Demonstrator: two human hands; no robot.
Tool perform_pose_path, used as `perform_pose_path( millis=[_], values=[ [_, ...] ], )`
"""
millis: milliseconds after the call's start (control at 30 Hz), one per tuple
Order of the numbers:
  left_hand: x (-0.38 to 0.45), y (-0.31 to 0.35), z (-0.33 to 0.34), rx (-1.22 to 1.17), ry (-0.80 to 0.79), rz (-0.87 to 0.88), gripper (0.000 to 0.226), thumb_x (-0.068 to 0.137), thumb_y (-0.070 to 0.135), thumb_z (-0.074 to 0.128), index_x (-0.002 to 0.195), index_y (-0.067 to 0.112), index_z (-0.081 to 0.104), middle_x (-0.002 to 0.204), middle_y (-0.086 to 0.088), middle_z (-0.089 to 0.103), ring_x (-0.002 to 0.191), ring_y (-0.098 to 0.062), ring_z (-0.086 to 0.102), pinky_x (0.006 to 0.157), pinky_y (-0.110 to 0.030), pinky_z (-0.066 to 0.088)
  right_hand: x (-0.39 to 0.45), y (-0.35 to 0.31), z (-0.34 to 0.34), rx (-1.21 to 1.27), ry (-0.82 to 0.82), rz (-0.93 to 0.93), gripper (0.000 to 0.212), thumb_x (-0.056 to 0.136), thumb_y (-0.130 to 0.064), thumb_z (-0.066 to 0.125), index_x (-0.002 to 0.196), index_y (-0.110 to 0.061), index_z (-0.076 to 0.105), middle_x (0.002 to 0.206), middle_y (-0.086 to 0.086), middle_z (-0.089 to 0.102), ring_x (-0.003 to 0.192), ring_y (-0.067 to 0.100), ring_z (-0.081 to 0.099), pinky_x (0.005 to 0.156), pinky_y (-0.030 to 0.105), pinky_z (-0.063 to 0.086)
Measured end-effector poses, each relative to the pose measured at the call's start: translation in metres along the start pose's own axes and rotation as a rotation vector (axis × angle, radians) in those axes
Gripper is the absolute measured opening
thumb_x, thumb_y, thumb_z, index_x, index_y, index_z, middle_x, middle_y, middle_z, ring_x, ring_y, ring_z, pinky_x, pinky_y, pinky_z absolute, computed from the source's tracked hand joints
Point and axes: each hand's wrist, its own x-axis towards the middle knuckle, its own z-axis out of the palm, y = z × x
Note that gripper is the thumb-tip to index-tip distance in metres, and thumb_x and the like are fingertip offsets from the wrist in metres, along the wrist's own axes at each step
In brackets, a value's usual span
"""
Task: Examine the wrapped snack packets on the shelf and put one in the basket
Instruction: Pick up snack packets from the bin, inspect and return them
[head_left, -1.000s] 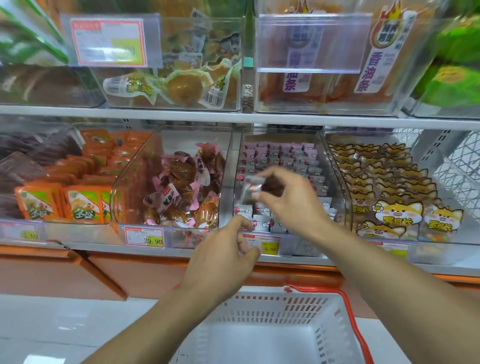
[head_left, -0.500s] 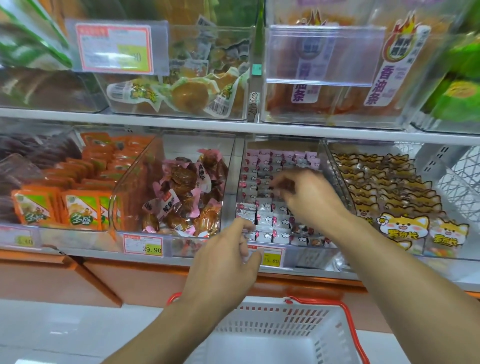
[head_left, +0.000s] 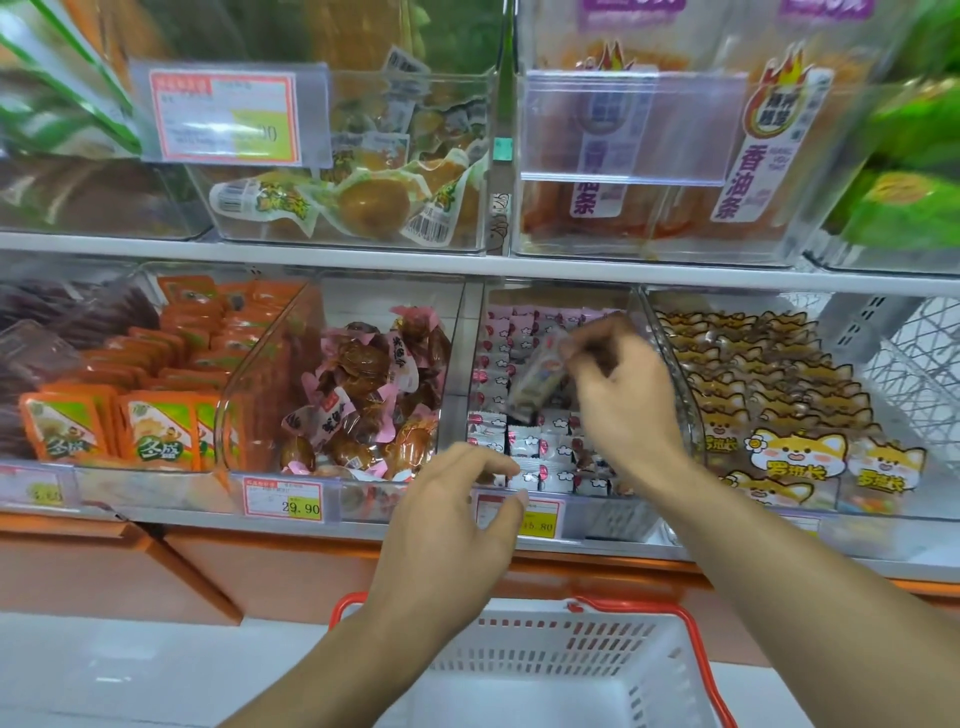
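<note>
A clear bin (head_left: 462, 374) on the lower shelf holds several small white-and-pink wrapped snack packets (head_left: 524, 441). My right hand (head_left: 618, 395) is inside this bin and pinches one blurred packet (head_left: 540, 374), lifted above the pile. My left hand (head_left: 457, 514) hovers at the bin's front edge, beside the price tag (head_left: 540, 519), with fingers loosely curled and nothing in them. A white basket (head_left: 550, 675) with a red rim sits below both arms.
Neighbouring bins hold brown pink-wrapped snacks (head_left: 363, 395) on the left and yellow cat-print packets (head_left: 779, 415) on the right. Orange packets (head_left: 156, 395) fill the far left. An upper shelf (head_left: 467, 265) carries more clear bins overhead. An orange cabinet front (head_left: 260, 571) lies below.
My right hand put the first packet down into the bin, then lifted a packet up again. My left hand stayed at the bin's front edge.
</note>
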Motion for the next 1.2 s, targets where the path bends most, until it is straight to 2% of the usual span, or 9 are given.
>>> perform_pose_path(
  millis=[133, 267, 400, 600, 700, 800, 900, 1100, 1200],
  values=[
    [0.003, 0.008, -0.010, -0.400, 0.085, -0.251, 0.013, 0.089, 0.031, 0.076, 0.095, 0.040, 0.068, 0.090, 0.020, 0.070, 0.084, 0.000, 0.066, 0.075, -0.023, 0.054, -0.018, -0.016, -0.020, 0.268, 0.152, 0.118, 0.012, 0.100, -0.019, 0.062, 0.090, -0.026, 0.060, 0.084, -0.009, 0.071, 0.077, 0.001, 0.066, 0.069, 0.020, 0.052],
    [0.004, 0.010, -0.018, -0.679, -0.017, -0.431, 0.043, 0.075, 0.048, 0.074, 0.113, 0.028, 0.070, 0.099, 0.006, 0.078, 0.088, -0.011, 0.075, 0.077, -0.032, 0.062, -0.047, -0.016, -0.030, 0.693, -0.030, 0.501, 0.007, 0.102, -0.006, 0.054, 0.098, -0.004, 0.060, 0.095, 0.010, 0.078, 0.086, 0.019, 0.076, 0.070, 0.026, 0.060],
    [-0.002, 0.007, -0.016, -0.812, -0.010, -0.502, 0.035, 0.072, 0.044, 0.071, 0.098, 0.023, 0.082, 0.096, 0.005, 0.079, 0.080, -0.012, 0.076, 0.071, -0.021, 0.060, -0.064, -0.008, -0.044, 0.808, -0.082, 0.646, 0.004, 0.097, -0.004, 0.058, 0.095, -0.002, 0.061, 0.103, 0.018, 0.077, 0.093, 0.023, 0.076, 0.070, 0.024, 0.060],
    [-0.001, 0.002, -0.012, -0.852, 0.015, -0.498, 0.015, 0.074, 0.039, 0.069, 0.070, 0.026, 0.076, 0.065, 0.016, 0.069, 0.067, 0.000, 0.067, 0.070, -0.018, 0.058, -0.068, -0.002, -0.056, 0.815, -0.082, 0.671, 0.001, 0.095, -0.006, 0.064, 0.094, -0.005, 0.063, 0.113, 0.022, 0.072, 0.092, 0.027, 0.076, 0.072, 0.026, 0.061],
    [0.001, 0.002, -0.008, -0.895, 0.042, -0.506, 0.023, 0.074, 0.035, 0.070, 0.079, 0.013, 0.072, 0.079, 0.006, 0.077, 0.078, -0.009, 0.073, 0.070, -0.019, 0.059, -0.069, 0.001, -0.056, 0.764, -0.107, 0.639, 0.004, 0.095, -0.009, 0.064, 0.098, -0.006, 0.065, 0.120, 0.022, 0.070, 0.104, 0.032, 0.073, 0.075, 0.028, 0.061],
    [0.001, 0.001, -0.008, -0.936, 0.035, -0.568, 0.021, 0.081, 0.027, 0.073, 0.075, 0.007, 0.069, 0.094, -0.008, 0.078, 0.090, -0.018, 0.076, 0.073, -0.026, 0.062, -0.071, -0.001, -0.061, 0.605, -0.286, 0.468, 0.041, 0.082, -0.024, 0.078, 0.121, -0.025, 0.066, 0.129, -0.001, 0.069, 0.108, 0.020, 0.072, 0.079, 0.024, 0.059],
    [0.001, 0.004, -0.010, -0.934, -0.009, -0.602, 0.026, 0.097, 0.012, 0.063, 0.071, 0.008, 0.068, 0.103, -0.018, 0.076, 0.086, -0.023, 0.076, 0.070, -0.027, 0.061, -0.073, -0.003, -0.063, 0.381, -0.395, 0.294, 0.048, 0.070, -0.025, 0.085, 0.114, -0.039, 0.070, 0.128, -0.011, 0.067, 0.102, 0.012, 0.073, 0.083, 0.019, 0.057],
    [-0.002, 0.009, -0.015, -0.773, -0.081, -0.398, 0.032, 0.100, 0.000, 0.054, 0.103, 0.026, 0.073, 0.110, 0.003, 0.076, 0.100, -0.020, 0.074, 0.078, -0.029, 0.061, -0.077, 0.001, -0.059, 0.418, -0.345, 0.331, 0.036, 0.072, -0.021, 0.083, 0.104, -0.029, 0.069, 0.106, -0.011, 0.076, 0.095, 0.014, 0.076, 0.075, 0.016, 0.056],
    [-0.007, 0.015, -0.017, -0.569, -0.157, -0.230, 0.034, 0.091, 0.009, 0.071, 0.103, 0.040, 0.074, 0.107, 0.012, 0.076, 0.096, -0.010, 0.073, 0.079, -0.020, 0.057, -0.078, 0.002, -0.056, 0.404, -0.317, 0.370, 0.039, 0.075, -0.027, 0.081, 0.110, -0.022, 0.066, 0.101, -0.003, 0.078, 0.087, 0.017, 0.076, 0.072, 0.023, 0.059]
  ],
)
